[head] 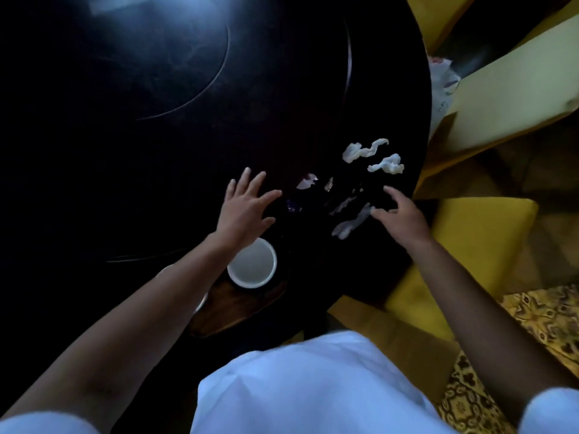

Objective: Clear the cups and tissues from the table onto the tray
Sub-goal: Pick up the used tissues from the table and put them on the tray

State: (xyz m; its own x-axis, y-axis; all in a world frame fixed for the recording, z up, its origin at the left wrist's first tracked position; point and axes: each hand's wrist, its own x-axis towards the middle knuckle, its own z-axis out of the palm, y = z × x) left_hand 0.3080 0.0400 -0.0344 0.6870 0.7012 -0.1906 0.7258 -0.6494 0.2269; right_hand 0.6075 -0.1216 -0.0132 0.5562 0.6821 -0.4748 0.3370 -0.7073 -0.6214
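Nearest us, a white shirt (313, 386) fills the bottom, w/ both bare forearms reaching out over the round dark table (125, 151). We take the white cup (252, 264) as landmark: it stands upright and empty near the table's near edge, on a brown wooden tray (238, 308) that juts out on the near side of the cup. Our left hand (246, 208) hovers just beyond the cup, fingers spread apart, palm down, gripping nothing; its wrist overlaps the cup's far rim. Right of the cup and a bit farther, our right hand (398, 214) has thumb and fingers partly apart, fingertips touching one end of a greyish tissue strip (351, 225) on the table; can't tell if it's pinched. Beyond the cup, btwn the hands, small paper scraps (308, 181). Farther right, two crumpled white tissues (372, 156) lie near the table's right edge. Past that edge, yellow chairs (482, 242).
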